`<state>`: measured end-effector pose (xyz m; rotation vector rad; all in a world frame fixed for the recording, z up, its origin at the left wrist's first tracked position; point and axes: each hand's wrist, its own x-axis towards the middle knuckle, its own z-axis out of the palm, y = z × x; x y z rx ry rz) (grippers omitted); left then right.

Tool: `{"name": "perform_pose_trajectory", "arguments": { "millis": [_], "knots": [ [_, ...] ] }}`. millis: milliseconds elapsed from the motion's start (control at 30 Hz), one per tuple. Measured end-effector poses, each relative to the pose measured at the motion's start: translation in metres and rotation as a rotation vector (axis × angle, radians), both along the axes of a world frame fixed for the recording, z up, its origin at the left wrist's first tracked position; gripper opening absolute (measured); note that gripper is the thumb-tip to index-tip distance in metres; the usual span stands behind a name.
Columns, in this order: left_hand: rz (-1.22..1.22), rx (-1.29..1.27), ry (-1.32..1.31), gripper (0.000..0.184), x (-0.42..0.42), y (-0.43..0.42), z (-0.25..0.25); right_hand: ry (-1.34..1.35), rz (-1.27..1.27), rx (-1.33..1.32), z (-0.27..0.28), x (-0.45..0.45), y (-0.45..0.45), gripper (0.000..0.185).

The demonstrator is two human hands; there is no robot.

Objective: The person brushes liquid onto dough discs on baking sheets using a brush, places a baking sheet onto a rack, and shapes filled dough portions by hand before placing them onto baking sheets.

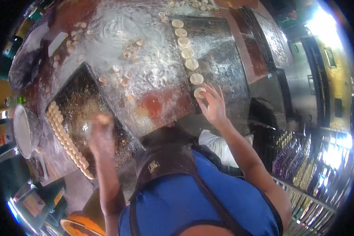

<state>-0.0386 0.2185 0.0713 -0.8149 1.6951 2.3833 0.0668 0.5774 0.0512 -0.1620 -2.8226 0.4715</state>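
Observation:
On the dark tray at the right, a column of several flat pale dough discs runs along the left edge. At its near end my right hand has its thumb and fingers on a dough disc. My left hand is over the left dark tray, smeared by motion, with something pale at its fingertips that I cannot make out. Rows of small dough pieces line that tray's left edge.
Dough scraps lie on the floured table between the trays. A round pale bowl stands at the left. Stacked trays are at the back right. A white cloth lies by the near edge, with metal racks at the lower right.

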Motion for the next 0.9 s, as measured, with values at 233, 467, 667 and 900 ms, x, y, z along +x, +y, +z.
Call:
{"name": "perform_pose_trajectory", "arguments": {
  "millis": [233, 467, 667, 900],
  "knots": [
    [-0.332, 0.487, -0.144, 0.046, 0.055, 0.072, -0.019, -0.036, 0.301, 0.06, 0.007, -0.057, 0.018, 0.029],
    [-0.557, -0.304, -0.164, 0.029, 0.041, 0.091, 0.007, -0.004, 0.845, -0.187, -0.057, -0.17, -0.124, 0.027],
    [-0.341, -0.096, 0.007, 0.026, 0.039, 0.046, -0.036, -0.095, 0.627, -0.569, 0.013, -0.126, -0.163, 0.023],
    [-0.35, 0.093, 0.072, 0.03, 0.043, 0.025, -0.005, -0.08, 0.515, -0.699, 0.044, -0.077, -0.164, 0.02]
  ]
}}
